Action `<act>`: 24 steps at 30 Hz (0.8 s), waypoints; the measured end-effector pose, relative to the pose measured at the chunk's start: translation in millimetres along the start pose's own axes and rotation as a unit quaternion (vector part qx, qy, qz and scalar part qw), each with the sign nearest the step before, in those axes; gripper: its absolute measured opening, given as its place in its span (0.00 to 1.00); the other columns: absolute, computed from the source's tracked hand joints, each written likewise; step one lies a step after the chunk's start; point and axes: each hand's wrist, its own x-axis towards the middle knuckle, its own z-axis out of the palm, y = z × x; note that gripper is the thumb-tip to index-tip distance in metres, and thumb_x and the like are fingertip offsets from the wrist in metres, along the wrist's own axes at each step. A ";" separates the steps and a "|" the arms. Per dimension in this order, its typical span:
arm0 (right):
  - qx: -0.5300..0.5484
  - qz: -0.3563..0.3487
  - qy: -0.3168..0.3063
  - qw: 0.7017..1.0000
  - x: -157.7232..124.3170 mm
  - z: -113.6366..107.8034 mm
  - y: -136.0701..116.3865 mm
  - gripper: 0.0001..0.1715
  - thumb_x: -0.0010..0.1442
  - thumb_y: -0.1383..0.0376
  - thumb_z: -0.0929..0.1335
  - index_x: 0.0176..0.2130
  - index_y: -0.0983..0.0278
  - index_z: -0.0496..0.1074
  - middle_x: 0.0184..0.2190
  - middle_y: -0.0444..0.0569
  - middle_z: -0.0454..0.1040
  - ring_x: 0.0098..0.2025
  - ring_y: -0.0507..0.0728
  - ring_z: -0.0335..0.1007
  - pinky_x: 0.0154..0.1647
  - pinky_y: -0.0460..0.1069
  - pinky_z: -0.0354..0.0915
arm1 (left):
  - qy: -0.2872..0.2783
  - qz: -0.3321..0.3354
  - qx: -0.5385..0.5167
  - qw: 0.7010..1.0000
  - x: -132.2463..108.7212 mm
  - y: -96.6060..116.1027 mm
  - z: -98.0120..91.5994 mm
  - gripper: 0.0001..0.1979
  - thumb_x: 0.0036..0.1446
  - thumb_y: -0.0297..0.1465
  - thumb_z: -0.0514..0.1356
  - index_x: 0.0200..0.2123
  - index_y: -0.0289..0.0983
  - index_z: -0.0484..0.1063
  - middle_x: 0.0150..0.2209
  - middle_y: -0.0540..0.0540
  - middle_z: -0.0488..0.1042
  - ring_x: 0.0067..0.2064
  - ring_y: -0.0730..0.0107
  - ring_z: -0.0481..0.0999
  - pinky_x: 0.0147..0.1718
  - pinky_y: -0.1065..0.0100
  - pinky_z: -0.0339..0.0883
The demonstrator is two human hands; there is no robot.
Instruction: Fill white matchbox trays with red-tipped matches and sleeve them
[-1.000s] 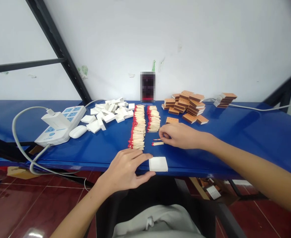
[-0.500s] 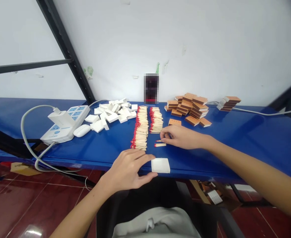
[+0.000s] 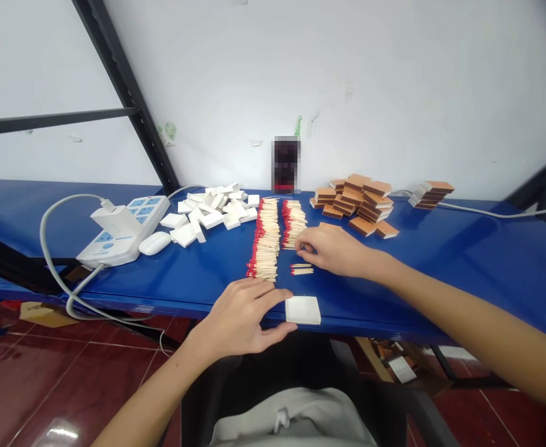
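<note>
My left hand [image 3: 242, 316] lies at the near edge of the blue table [image 3: 463, 261], fingers and thumb touching the left side of a white inner matchbox tray [image 3: 303, 309]. My right hand [image 3: 331, 249] reaches to the near end of the right row of red-tipped matches [image 3: 292, 223], fingertips pinched at the sticks there. A few loose matches [image 3: 301, 269] lie just below that hand. A longer row of matches [image 3: 264, 239] runs to the left.
A heap of white trays [image 3: 212, 214] lies at the left, beside a power strip [image 3: 123, 228] with a cable and a white earbud case [image 3: 154, 243]. Brown matchbox sleeves [image 3: 359, 202] are stacked at the back right, a smaller stack [image 3: 428, 192] farther right. A black brace [image 3: 123, 93] crosses the wall.
My right hand has moved up from the loose matches to the end of the right match row. The left hand stays at the white tray. The camera has shifted slightly.
</note>
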 end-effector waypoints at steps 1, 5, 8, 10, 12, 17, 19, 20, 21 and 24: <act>-0.025 0.000 0.013 1.000 1.4 3.4 1.6 0.09 0.66 0.66 0.63 0.35 0.63 0.72 0.33 0.47 0.74 0.33 0.54 0.66 0.32 0.48 0.52 | 0.002 0.000 0.000 1.000 0.1 0.1 0.0 0.16 0.60 0.40 0.63 0.47 0.37 0.73 0.33 0.46 0.78 0.35 0.62 0.79 0.38 0.60 0.74; -0.074 0.004 0.026 0.997 5.6 12.3 6.5 0.12 0.68 0.63 0.62 0.39 0.62 0.74 0.39 0.50 0.74 0.38 0.55 0.68 0.32 0.49 0.52 | 0.004 0.000 -0.001 1.000 0.5 0.6 -0.2 0.16 0.60 0.40 0.63 0.47 0.37 0.73 0.34 0.46 0.78 0.37 0.61 0.80 0.39 0.59 0.74; -0.080 0.007 0.019 0.997 6.7 13.2 7.1 0.14 0.69 0.62 0.62 0.39 0.62 0.76 0.39 0.50 0.74 0.38 0.55 0.69 0.32 0.49 0.52 | 0.000 -0.002 -0.001 1.000 0.1 0.5 -0.1 0.16 0.60 0.40 0.63 0.47 0.37 0.73 0.34 0.46 0.78 0.37 0.60 0.80 0.39 0.59 0.74; -0.082 0.006 0.014 0.997 6.9 12.8 7.0 0.15 0.69 0.62 0.62 0.38 0.62 0.76 0.38 0.50 0.75 0.38 0.55 0.69 0.32 0.49 0.53 | -0.001 -0.002 -0.002 1.000 -0.6 0.1 0.1 0.16 0.60 0.40 0.63 0.47 0.37 0.73 0.34 0.46 0.78 0.38 0.60 0.80 0.40 0.58 0.74; -0.085 0.003 0.017 0.996 7.0 12.4 7.1 0.16 0.69 0.62 0.62 0.39 0.63 0.77 0.38 0.50 0.75 0.38 0.55 0.70 0.33 0.49 0.53 | -0.002 -0.002 -0.003 1.000 -1.4 -0.3 0.2 0.16 0.61 0.40 0.63 0.48 0.37 0.73 0.35 0.46 0.78 0.39 0.60 0.80 0.41 0.58 0.74; -0.087 -0.003 0.011 0.996 8.0 11.9 7.6 0.16 0.69 0.63 0.62 0.37 0.62 0.78 0.36 0.50 0.77 0.37 0.56 0.70 0.32 0.49 0.52 | -0.005 -0.004 -0.005 1.000 -1.9 -0.8 0.5 0.16 0.61 0.40 0.63 0.48 0.37 0.73 0.34 0.47 0.77 0.38 0.62 0.80 0.40 0.59 0.74; -0.077 0.005 0.009 0.997 9.0 12.0 7.8 0.16 0.68 0.63 0.62 0.35 0.62 0.77 0.36 0.50 0.78 0.37 0.56 0.70 0.32 0.49 0.52 | -0.006 -0.005 -0.004 1.000 -1.3 -0.5 0.6 0.16 0.61 0.40 0.63 0.48 0.37 0.73 0.34 0.47 0.77 0.38 0.61 0.80 0.40 0.59 0.74; -0.069 0.011 0.011 0.998 9.6 12.1 7.9 0.15 0.68 0.64 0.63 0.35 0.62 0.77 0.36 0.49 0.78 0.37 0.56 0.71 0.31 0.49 0.52 | -0.007 -0.004 -0.004 1.000 -1.0 -0.3 0.6 0.16 0.61 0.40 0.63 0.48 0.37 0.73 0.34 0.47 0.77 0.37 0.61 0.79 0.40 0.59 0.74; -0.057 0.017 0.013 0.998 10.0 12.2 8.0 0.15 0.67 0.64 0.63 0.34 0.62 0.77 0.36 0.49 0.79 0.37 0.56 0.71 0.31 0.49 0.52 | -0.007 -0.003 -0.003 1.000 -0.6 -0.1 0.5 0.16 0.61 0.40 0.62 0.48 0.37 0.73 0.34 0.47 0.77 0.37 0.62 0.79 0.39 0.59 0.73; -0.022 0.030 0.016 0.999 10.1 11.4 8.1 0.13 0.65 0.64 0.64 0.32 0.62 0.77 0.33 0.48 0.79 0.35 0.55 0.71 0.31 0.48 0.53 | -0.008 -0.003 -0.001 1.000 0.1 0.6 -0.2 0.15 0.61 0.39 0.62 0.48 0.37 0.73 0.33 0.46 0.77 0.36 0.62 0.79 0.38 0.60 0.73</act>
